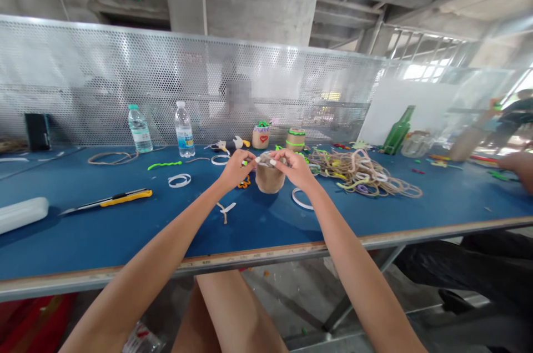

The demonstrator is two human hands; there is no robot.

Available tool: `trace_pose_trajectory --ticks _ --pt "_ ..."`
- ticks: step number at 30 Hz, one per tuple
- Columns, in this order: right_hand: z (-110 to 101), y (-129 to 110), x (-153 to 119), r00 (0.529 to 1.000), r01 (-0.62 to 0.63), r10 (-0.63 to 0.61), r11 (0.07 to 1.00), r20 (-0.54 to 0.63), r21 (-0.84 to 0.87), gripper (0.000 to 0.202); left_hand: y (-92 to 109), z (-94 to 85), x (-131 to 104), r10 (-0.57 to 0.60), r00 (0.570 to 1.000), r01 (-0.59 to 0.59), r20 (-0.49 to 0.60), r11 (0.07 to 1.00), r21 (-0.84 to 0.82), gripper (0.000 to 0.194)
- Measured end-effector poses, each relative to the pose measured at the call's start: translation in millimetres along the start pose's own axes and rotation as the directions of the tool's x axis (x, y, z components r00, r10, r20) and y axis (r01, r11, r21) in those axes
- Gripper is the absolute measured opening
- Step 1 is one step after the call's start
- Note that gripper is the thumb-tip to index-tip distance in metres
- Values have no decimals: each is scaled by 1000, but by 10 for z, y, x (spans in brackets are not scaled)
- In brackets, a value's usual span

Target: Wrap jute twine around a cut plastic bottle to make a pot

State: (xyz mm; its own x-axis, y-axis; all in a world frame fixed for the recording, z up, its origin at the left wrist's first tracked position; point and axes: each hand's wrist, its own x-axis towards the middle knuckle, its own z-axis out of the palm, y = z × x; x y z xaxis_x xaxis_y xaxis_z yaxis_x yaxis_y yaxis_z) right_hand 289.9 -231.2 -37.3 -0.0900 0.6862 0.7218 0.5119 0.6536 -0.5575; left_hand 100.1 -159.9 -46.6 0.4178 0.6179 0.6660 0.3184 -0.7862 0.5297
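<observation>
A tan jar [270, 180], apparently wrapped in twine, stands on the blue table in front of me. My left hand [238, 170] pinches the left side of its rim with bent fingers. At the rim's right side, my right hand [295, 167] is closed in the same way. Small white bits show at both fingertips; whether they are nails or a strip I cannot tell. A white ring of tape [302, 199] lies just right of the jar. Below my left hand rests a short piece of twine with a white scrap [227, 208].
A yellow utility knife [125, 197] with its blade out lies left. Two water bottles [140, 130], two decorated jars [261, 136] and a green glass bottle [398, 131] stand behind. A tangled twine heap [375, 175] spreads right. Another person's hand [518, 167] is at far right.
</observation>
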Motion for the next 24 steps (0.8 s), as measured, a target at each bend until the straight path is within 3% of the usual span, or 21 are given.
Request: trace_pose_trajectory --ticks 24 --pt "43 -55 -14 996 -25 15 992 -83 -120 11 60 93 -20 28 999 -26 -45 999 48 9"
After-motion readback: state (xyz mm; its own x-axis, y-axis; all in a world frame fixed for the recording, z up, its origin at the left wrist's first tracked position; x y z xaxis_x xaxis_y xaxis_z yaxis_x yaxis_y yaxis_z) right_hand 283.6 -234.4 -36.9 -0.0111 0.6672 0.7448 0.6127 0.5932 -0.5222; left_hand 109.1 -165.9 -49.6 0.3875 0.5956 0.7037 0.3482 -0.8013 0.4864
